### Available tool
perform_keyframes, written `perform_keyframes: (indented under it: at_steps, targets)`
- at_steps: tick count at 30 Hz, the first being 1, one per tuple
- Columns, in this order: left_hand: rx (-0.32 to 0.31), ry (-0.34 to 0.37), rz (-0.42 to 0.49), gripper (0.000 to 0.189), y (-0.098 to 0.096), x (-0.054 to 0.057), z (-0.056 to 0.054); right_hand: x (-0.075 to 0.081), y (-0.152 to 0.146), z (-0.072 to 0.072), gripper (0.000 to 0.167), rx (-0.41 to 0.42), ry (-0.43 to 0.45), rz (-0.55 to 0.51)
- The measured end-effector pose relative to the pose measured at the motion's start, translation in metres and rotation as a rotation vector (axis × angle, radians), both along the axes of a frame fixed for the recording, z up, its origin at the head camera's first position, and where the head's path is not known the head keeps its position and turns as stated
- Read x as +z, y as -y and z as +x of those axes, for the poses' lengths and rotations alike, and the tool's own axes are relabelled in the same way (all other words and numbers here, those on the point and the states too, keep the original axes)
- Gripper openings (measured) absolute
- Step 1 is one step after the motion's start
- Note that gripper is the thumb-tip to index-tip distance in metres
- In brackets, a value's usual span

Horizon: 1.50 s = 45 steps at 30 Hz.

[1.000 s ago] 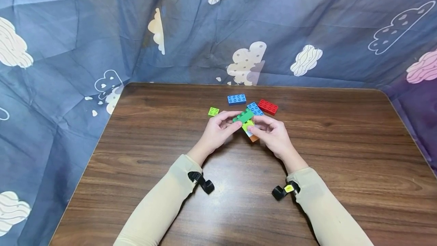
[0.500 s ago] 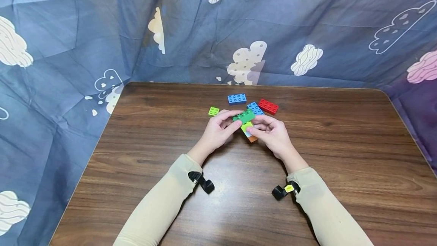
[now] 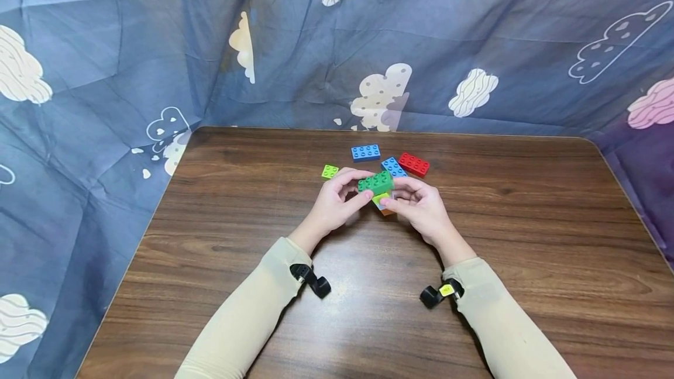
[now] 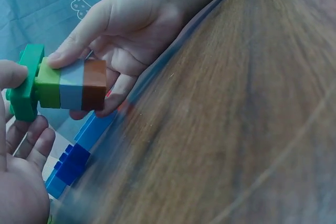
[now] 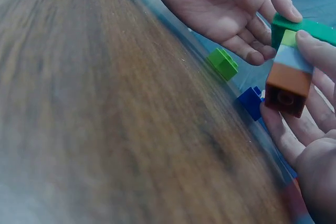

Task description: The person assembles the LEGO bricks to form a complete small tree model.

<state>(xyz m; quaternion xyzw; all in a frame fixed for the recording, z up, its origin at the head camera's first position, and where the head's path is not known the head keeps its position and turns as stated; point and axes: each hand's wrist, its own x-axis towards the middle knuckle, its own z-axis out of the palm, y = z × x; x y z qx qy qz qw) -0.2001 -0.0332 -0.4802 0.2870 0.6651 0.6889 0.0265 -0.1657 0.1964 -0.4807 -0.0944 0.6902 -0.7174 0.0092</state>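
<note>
My left hand (image 3: 333, 200) pinches a long green brick (image 3: 376, 183) between thumb and fingers, its studs toward the head camera. My right hand (image 3: 425, 210) grips a short stack made of a lime brick (image 4: 49, 86), a light blue brick (image 4: 72, 84) and a brown brick (image 4: 94, 84). In the left wrist view the lime end meets the underside of the green brick, and a few lime studs show at the joint. The right wrist view catches the hollow bottom of the brown brick (image 5: 287, 82) facing the camera.
Beyond the hands lie a blue brick (image 3: 365, 152), a second blue brick (image 3: 394, 167), a red brick (image 3: 413, 164) and a small lime brick (image 3: 330, 171). They rest on a brown wooden table (image 3: 237, 192), with a patterned blue cloth (image 3: 295, 45) hanging behind it.
The green brick and the stack have tilted together, so the green studs now face the head camera more and less of the stack shows. Both hands keep their hold, nearly in place.
</note>
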Motion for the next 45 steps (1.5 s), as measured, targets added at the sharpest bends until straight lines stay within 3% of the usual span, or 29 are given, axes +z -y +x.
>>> perform_keyframes:
  at_steps: [11, 19, 22, 29, 36, 40, 45]
  targets:
    - [-0.007, -0.110, -0.049, 0.035, 0.0034, -0.0007, -0.0007, -0.0016, -0.0038, 0.0017, 0.039, -0.034, -0.067, 0.051]
    - [0.053, -0.204, -0.153, 0.036, 0.0035, 0.0014, -0.0006, -0.0013, -0.0022, 0.0012, 0.039, -0.036, -0.113, 0.098]
    - [0.055, -0.207, -0.140, 0.036, 0.0020, 0.0020, -0.0002, -0.0011, -0.0016, 0.0023, 0.038, -0.041, -0.125, 0.084]
    - [0.022, -0.062, -0.037, 0.034, 0.0014, 0.0005, -0.0003, -0.0015, 0.0007, 0.0029, 0.035, -0.048, -0.103, -0.047]
    - [0.010, 0.124, -0.040, 0.035, 0.0012, 0.0008, 0.0014, -0.0030, 0.0005, 0.0009, 0.028, -0.068, -0.063, -0.044]
    - [-0.024, 0.238, 0.006, 0.035, 0.0021, 0.0001, 0.0010, -0.0025, 0.0010, 0.0004, 0.026, -0.056, -0.058, -0.048]
    - [-0.048, 0.285, 0.060, 0.037, 0.0016, -0.0015, -0.0001, -0.0015, 0.0012, 0.0012, 0.023, -0.049, -0.050, -0.059]
